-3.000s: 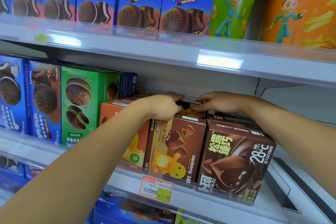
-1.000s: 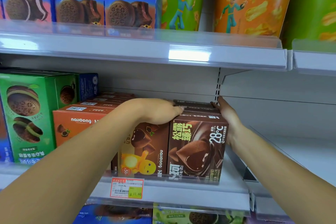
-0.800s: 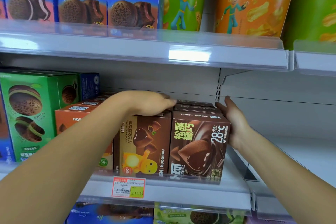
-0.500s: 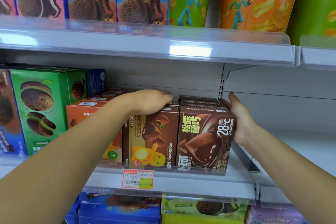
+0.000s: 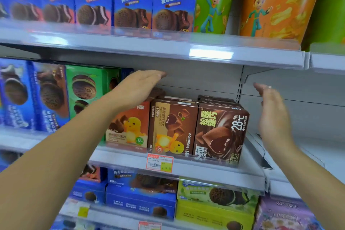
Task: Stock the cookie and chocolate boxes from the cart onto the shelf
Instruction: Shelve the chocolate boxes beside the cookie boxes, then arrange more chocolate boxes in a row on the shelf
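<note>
Head view: three chocolate boxes stand side by side at the front of the middle shelf (image 5: 214,175): an orange box (image 5: 128,129), a brown box with a yellow figure (image 5: 172,127), and a dark 28°C box (image 5: 221,132) at the right end. The left hand (image 5: 138,87) hovers flat above the orange box, fingers straight, grip wide and holding nothing. The right hand (image 5: 274,117) is raised just right of the 28°C box, apart from it, grip likewise wide. A green cookie box (image 5: 87,87) stands left of the orange box. A price tag (image 5: 160,162) hangs on the shelf edge.
</note>
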Motion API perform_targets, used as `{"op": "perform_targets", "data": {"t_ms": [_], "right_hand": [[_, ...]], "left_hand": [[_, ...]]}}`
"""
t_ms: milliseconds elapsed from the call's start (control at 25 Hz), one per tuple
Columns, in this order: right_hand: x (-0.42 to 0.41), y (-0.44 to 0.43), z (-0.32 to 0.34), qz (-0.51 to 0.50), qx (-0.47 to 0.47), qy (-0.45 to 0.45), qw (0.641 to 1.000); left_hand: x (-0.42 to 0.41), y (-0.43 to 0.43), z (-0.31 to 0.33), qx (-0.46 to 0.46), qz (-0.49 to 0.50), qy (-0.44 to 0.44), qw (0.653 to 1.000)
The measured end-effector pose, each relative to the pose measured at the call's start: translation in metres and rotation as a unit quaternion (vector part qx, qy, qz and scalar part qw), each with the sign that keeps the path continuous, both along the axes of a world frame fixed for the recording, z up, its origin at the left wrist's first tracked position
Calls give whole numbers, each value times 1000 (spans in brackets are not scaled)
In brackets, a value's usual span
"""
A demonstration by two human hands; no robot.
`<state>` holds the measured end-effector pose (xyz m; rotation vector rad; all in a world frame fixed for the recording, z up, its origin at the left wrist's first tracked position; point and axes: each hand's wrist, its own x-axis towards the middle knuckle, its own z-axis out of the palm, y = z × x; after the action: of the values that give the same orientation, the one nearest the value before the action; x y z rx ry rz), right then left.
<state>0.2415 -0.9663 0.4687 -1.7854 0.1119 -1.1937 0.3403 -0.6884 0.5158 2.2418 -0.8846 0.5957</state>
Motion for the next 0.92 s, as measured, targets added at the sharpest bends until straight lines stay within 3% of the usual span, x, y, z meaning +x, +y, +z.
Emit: {"op": "perform_targets", "data": {"t_ms": [160, 320, 560, 760, 920], "right_hand": [[-11, 37, -21, 37, -201, -87, 975], [-15, 78, -53, 134, -249, -119, 952], [-33, 172, -148, 322, -255, 71, 909], [-56, 277, -254, 434, -299, 215, 822], [-73, 377, -341, 480, -311, 323, 754]], "left_hand": [[-32, 35, -33, -52, 52, 28, 997], [-80, 81, -83, -137, 103, 109, 979], [-152, 178, -196, -92, 199, 273, 937], [-210, 285, -314, -57, 278, 434, 855], [-264, 377, -402, -151, 336, 524, 768]]}}
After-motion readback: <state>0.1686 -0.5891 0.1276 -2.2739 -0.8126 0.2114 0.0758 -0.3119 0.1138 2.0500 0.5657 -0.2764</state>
